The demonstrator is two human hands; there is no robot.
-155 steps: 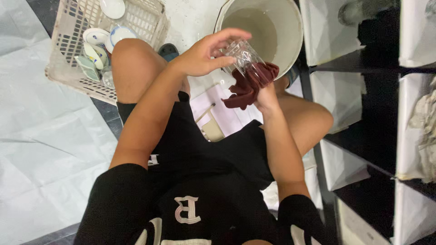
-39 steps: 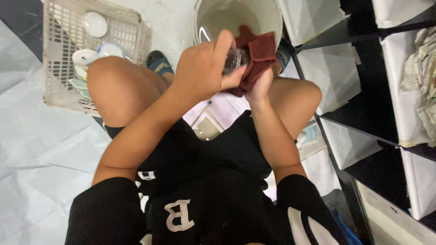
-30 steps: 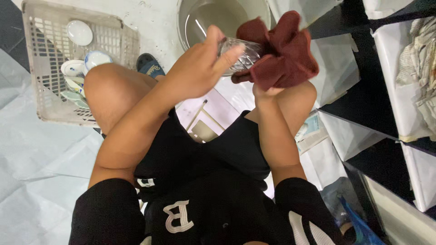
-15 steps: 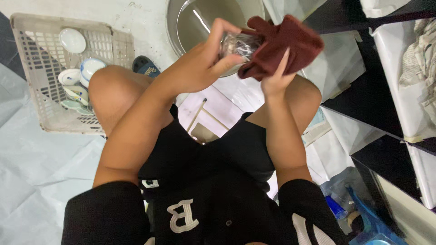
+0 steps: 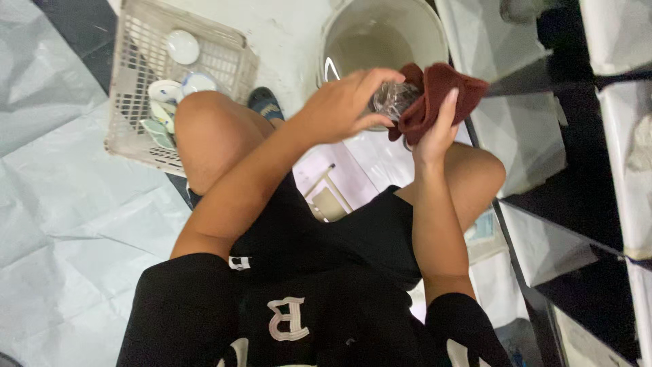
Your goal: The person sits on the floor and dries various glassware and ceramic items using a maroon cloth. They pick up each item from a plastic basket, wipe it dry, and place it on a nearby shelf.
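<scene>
My left hand (image 5: pixel 343 105) grips a clear drinking glass (image 5: pixel 392 100) from its left side. Against the glass's other side my right hand (image 5: pixel 435 129) presses a dark red cloth (image 5: pixel 438 92), which wraps part of the glass. Both hands are held above my knees, just in front of a large pale bucket (image 5: pixel 435 34). I am seated, in black shorts and a black shirt.
A pale plastic basket (image 5: pixel 136 81) with several white and blue dishes stands on the floor at upper left, beside my left knee. Dark shelving (image 5: pixel 577 197) with white contents runs down the right side. Grey sheeting (image 5: pixel 61 224) covers the floor at left.
The cloth has dropped from its raised position and now hugs the glass's right side. My hands with glass and cloth have shifted slightly as the view moved; the glass stays held.
</scene>
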